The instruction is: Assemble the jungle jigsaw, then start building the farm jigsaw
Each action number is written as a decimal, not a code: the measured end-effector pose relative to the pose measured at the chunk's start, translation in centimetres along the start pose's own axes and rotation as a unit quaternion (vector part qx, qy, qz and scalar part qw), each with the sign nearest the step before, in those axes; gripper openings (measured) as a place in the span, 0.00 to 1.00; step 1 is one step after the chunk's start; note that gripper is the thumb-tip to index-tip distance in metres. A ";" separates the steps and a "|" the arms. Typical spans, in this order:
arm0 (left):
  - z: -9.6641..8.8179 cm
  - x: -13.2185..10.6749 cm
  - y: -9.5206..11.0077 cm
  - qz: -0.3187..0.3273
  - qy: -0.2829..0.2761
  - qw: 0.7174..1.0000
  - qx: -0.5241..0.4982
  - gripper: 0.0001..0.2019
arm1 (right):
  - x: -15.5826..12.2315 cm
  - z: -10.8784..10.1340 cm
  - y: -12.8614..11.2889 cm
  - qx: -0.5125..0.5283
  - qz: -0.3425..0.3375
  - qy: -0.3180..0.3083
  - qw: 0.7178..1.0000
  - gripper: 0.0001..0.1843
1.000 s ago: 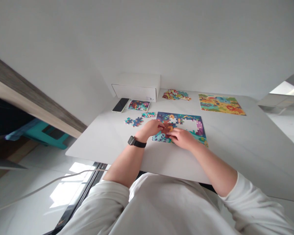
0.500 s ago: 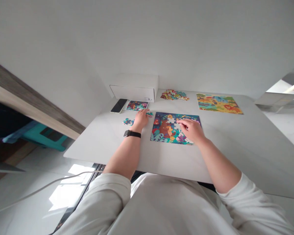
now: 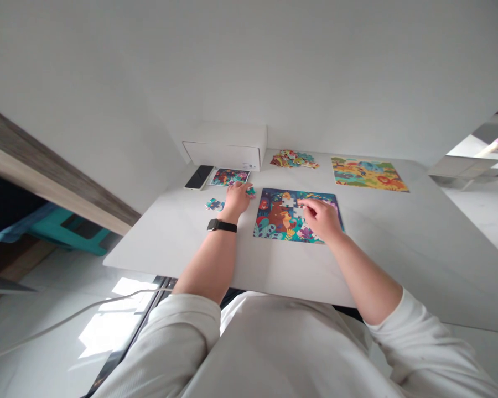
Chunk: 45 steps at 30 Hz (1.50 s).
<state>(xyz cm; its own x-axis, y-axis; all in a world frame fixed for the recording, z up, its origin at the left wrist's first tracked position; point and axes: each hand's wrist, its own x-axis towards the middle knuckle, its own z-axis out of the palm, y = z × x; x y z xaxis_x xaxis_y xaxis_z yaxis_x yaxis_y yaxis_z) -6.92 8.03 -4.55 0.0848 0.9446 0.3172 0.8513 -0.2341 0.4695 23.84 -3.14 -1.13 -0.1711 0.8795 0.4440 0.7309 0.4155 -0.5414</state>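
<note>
A partly built blue jigsaw puzzle (image 3: 279, 215) lies in front of me on the white table (image 3: 377, 243). My right hand (image 3: 322, 218) rests on its right half, fingers curled, fingertips at the white gap near the top middle. My left hand (image 3: 236, 198), with a black watch on the wrist, lies left of the puzzle with its fingers curled over loose teal pieces (image 3: 251, 192). Whether it grips one is hidden. More loose pieces (image 3: 214, 204) lie further left.
A white box (image 3: 226, 146) stands at the back, with a phone (image 3: 199, 177) and a small picture card (image 3: 229, 176) in front of it. A pile of warm-coloured pieces (image 3: 292, 159) and a finished yellow puzzle (image 3: 367, 173) lie at the back right. A teal stool (image 3: 62, 229) stands on the floor, left.
Both hands have left the puzzle's lower left. The left hand went out to the loose pieces on the left; the right hand shifted up and right onto the puzzle.
</note>
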 end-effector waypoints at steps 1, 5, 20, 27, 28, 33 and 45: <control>-0.3 -0.1 0.2 -0.001 0.002 1.000 -0.005 0.23 | 0.0 0.1 0.0 0.001 -0.004 -0.001 1.000 0.19; -1.5 -0.4 1.1 0.017 0.005 1.000 -0.004 0.20 | 0.2 -0.4 0.3 0.009 -0.007 0.025 1.000 0.18; -2.4 -1.8 5.4 -0.046 0.032 0.904 -0.424 0.19 | 1.8 -2.0 3.9 0.221 0.132 0.194 0.946 0.16; -1.0 -4.1 9.3 -0.034 -0.061 0.843 -0.534 0.26 | 1.4 -0.3 2.9 0.252 0.143 0.093 0.953 0.20; -0.7 -4.4 9.7 -0.026 -0.073 0.840 -0.538 0.25 | 1.2 -0.1 2.5 0.258 0.137 0.068 0.954 0.20; 0.1 -5.6 11.4 -0.006 -0.110 0.826 -0.553 0.23 | 0.5 0.5 0.8 0.295 0.103 -0.081 0.947 0.23; 0.6 -6.0 12.1 -0.081 -0.139 0.822 -0.546 0.24 | 0.8 0.5 1.5 0.291 0.118 -0.043 0.948 0.27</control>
<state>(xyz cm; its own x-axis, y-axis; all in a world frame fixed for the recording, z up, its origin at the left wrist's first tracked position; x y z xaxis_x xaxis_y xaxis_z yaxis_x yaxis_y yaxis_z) 3.18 -0.34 -1.30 0.2599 0.9644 0.0483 -0.0959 -0.0240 0.9951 24.41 -1.69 -1.94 -0.1189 0.9694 0.2146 0.2703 0.2396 -0.9325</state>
